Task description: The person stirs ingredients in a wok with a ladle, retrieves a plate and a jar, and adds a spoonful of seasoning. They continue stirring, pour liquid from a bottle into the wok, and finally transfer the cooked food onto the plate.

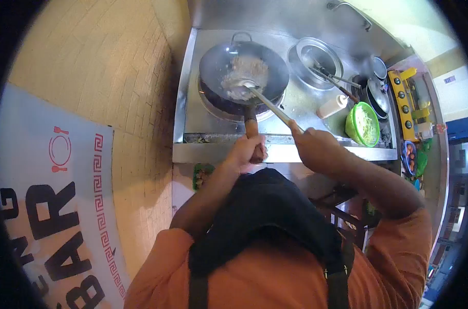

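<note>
A dark wok [213,67] rests over the burner on the steel stove, its wooden handle pointing toward me. My left hand [248,151] is wrapped around that handle. Inside the wok lies pale, brownish chopped food [250,67]; its exact kind I cannot make out. My right hand [316,146] grips the long handle of a metal cooking ladle [270,105], index finger stretched along it. The ladle's head sits in the food near the wok's middle.
Right of the wok are a large metal pot [294,62] with utensils across it, a pale squeeze bottle [333,106] and a green basket [351,126] of shredded greens. Farther right stands a yellow gas stove [402,103]. A tiled wall [141,77] rises at left.
</note>
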